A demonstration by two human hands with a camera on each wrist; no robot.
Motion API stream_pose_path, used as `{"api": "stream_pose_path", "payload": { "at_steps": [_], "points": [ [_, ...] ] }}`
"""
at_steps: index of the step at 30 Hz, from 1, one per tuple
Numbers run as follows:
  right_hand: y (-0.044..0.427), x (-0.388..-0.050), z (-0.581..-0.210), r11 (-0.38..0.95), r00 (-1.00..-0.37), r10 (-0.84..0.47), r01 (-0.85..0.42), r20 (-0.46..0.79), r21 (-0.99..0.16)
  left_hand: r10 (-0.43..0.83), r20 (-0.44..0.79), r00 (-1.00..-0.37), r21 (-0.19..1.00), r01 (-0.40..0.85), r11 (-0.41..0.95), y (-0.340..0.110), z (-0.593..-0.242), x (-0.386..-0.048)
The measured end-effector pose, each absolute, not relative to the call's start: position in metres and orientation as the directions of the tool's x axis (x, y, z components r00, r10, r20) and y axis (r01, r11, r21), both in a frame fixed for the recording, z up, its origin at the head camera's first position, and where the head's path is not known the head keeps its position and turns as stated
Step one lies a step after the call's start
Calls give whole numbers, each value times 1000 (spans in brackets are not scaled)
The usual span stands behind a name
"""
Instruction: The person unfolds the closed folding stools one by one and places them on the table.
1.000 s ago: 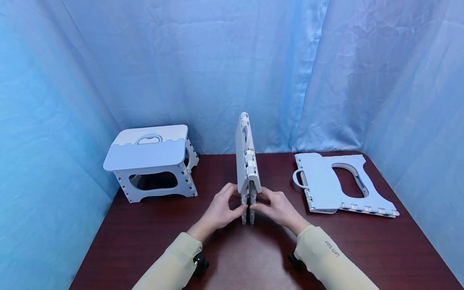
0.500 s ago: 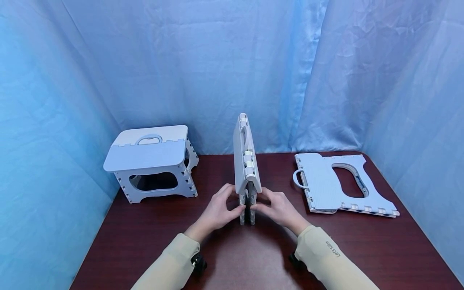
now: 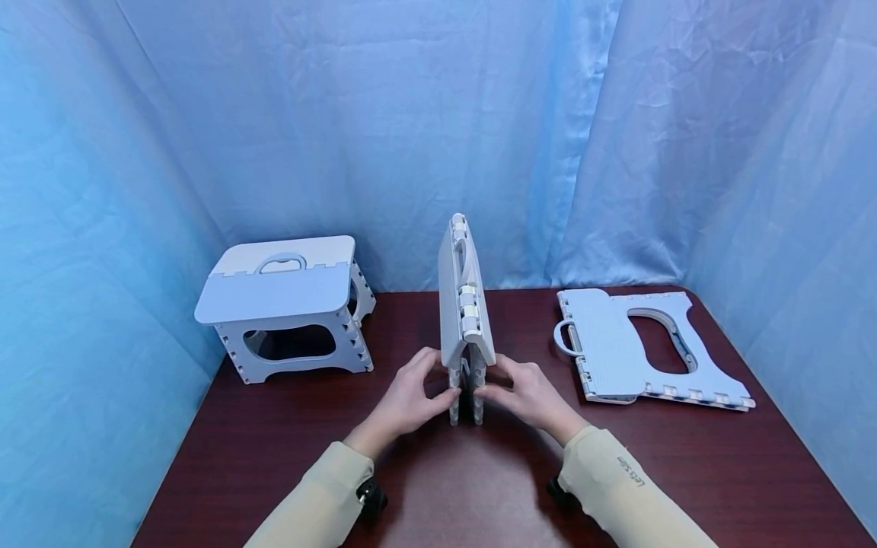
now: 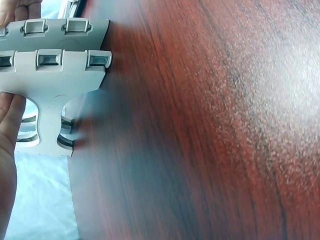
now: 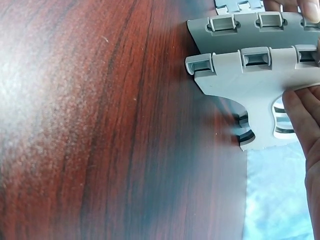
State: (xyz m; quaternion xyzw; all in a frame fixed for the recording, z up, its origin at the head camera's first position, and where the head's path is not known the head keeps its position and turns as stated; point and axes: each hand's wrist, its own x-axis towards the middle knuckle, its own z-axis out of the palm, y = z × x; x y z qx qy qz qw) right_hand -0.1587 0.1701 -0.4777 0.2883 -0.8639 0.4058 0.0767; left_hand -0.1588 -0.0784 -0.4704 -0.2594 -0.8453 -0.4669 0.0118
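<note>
A white folding stool (image 3: 448, 304) stands upright and nearly folded in the middle of the table, its seat halves hanging steeply from the hinge and its two leg panels a narrow gap apart. My left hand (image 3: 407, 396) grips the left leg panel, thumb on the near edge. On the other side, my right hand (image 3: 527, 392) holds the right panel the same way. In the left wrist view, the fingers (image 4: 11, 117) reach through the opening of the leg panel (image 4: 55, 72). The right wrist view has the fingers (image 5: 305, 112) at the matching opening in the leg panel (image 5: 250, 75).
An unfolded white stool (image 3: 274, 293) stands at the back left. At the back right a folded stool (image 3: 606, 342) lies flat, handle toward the middle. Blue curtains (image 3: 411, 137) close off the back and sides of the dark red-brown table (image 3: 466, 495).
The stool's leg panels have spread slightly apart, with the left panel and my left hand moving a little left. My right hand has hardly moved.
</note>
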Motion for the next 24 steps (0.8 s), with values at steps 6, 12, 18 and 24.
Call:
{"api": "stream_pose_path", "payload": {
  "at_steps": [6, 12, 18, 24],
  "points": [
    [171, -160, -479, 499, -808, -445, -582, 386, -642, 426, 244, -871, 793, 432, 429, -81, -471, -159],
    [172, -160, -480, 490, -801, -450, -591, 394, -641, 420, 238, -876, 790, 426, 441, -83, -471, -158],
    [173, -160, -481, 486, -809, -454, -577, 374, -657, 419, 226, -879, 789, 417, 450, -85, -470, -157],
    [174, -160, -480, 483, -810, -456, -573, 369, -662, 410, 221, -885, 788, 410, 459, -87, -469, -156]
  ]
}}
